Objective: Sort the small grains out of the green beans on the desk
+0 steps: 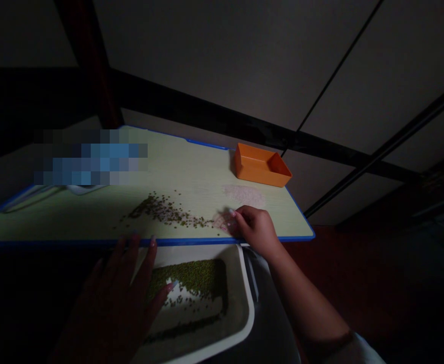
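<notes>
My right hand (255,226) is over the near right part of the pale green tabletop, thumb and forefinger pinched together. Whatever they pinch, if anything, is too small to make out. Small pale grains (225,221) lie under its fingertips, and a second patch of pale grains (245,193) spreads just beyond. To the left are scattered green beans (165,210), mixed with some pale grains. My left hand (119,283), dark in shadow, hovers open with fingers spread over the left side of a white basin (249,313). Many green beans (195,273) lie inside that basin.
An orange rectangular box (258,178) stands at the table's (203,172) back right corner. A blurred-out blue area and a cable (36,194) are at the left. The table has a blue rim; the basin sits below its near edge. Pale panels (214,60) rise behind.
</notes>
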### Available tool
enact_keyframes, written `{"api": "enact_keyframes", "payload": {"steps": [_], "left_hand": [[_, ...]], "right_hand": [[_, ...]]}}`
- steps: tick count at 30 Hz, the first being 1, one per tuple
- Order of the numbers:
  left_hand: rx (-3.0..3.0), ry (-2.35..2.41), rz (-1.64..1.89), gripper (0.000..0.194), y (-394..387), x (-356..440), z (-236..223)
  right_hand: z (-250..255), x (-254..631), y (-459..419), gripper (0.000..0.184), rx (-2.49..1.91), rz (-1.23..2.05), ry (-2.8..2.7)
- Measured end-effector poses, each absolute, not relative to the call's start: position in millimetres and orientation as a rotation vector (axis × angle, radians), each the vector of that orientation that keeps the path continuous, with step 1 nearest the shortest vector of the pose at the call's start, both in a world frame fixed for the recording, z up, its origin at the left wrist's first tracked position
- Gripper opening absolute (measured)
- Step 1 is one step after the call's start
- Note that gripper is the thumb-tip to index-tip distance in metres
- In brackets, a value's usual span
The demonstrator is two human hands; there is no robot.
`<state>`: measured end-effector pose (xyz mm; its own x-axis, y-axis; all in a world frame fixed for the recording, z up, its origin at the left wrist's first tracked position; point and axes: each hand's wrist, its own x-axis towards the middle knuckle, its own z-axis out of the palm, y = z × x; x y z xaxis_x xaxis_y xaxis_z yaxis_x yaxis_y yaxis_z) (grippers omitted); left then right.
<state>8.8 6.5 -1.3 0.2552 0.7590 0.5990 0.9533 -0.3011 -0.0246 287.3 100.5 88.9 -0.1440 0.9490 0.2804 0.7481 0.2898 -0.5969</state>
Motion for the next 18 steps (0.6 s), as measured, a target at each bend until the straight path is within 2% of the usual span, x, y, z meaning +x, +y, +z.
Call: {"api": "enact_keyframes", "payload": {"steps": [18], "left_hand": [[-2.125,-1.531,-0.782,0.079,10,8,-12]], "right_hand": [[94,293,104,0.029,-1.745,0.204,-1.93]]}}
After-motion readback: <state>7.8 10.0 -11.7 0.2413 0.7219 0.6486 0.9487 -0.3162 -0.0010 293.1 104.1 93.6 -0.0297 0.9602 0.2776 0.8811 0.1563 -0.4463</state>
